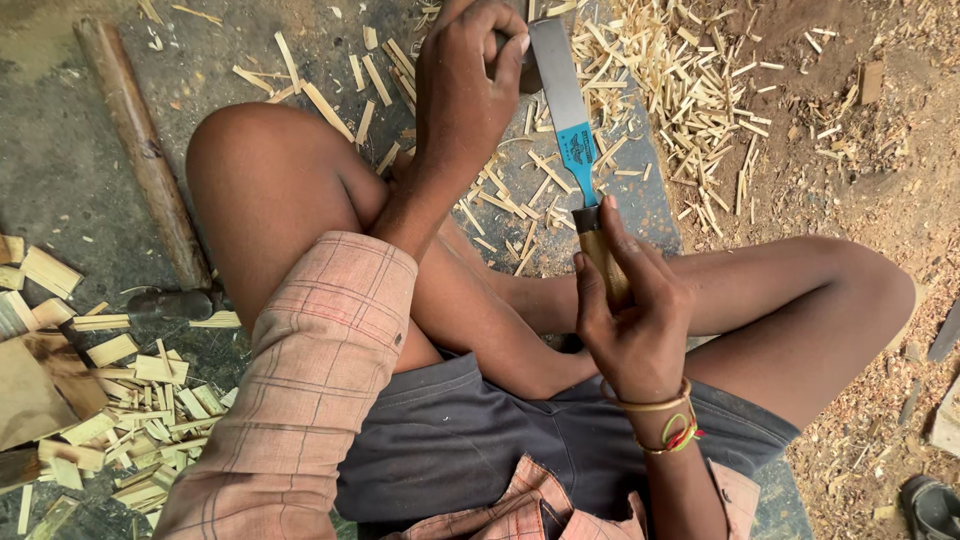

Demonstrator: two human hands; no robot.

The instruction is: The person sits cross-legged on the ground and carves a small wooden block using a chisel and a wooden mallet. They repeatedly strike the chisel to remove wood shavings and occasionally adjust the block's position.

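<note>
Right hand point(632, 318) fingers point(612, 232): clenched round the pale wooden handle point(603, 262) of a broad chisel point(566, 100), thumb laid along its top, wrist banded with bangles and a red and green thread point(676, 432).
Left hand point(462, 90) fingers point(500, 28): curled tight at the far end of the blade, closed on something small and dark; too hidden by the knuckles to name.
Chisel blade: flat, grey, dull steel, running from the handle up and away towards the left hand, with a blue label point(578, 150) near the handle end.
Chisel position: held above the floor, between the two knees, over the scatter of chips.
Blade tip: covered by the left hand and cut off by the top edge; cutting edge not visible.
Workpiece under the tip: cannot tell.
Legs: crossed, bare knees left point(240, 160) and right point(860, 290), dark shorts point(470, 440), checked pink sleeve point(310, 380) on the left arm.
Floor point(60, 150): grey stone slab, sandy ground to the right.
Wood chips point(690, 90): pale splinters piled thick beyond the blade, thinner under it.
Split slats point(150, 410): flat pale pieces heaped at lower left, partly cut off by the frame.
Hammer point(150, 170): long wooden shaft lying on the slab left of the knee, dark head near the slats, untouched.
Lower right corner: dark shoe-like shape point(930, 505), mostly cut off.
</note>
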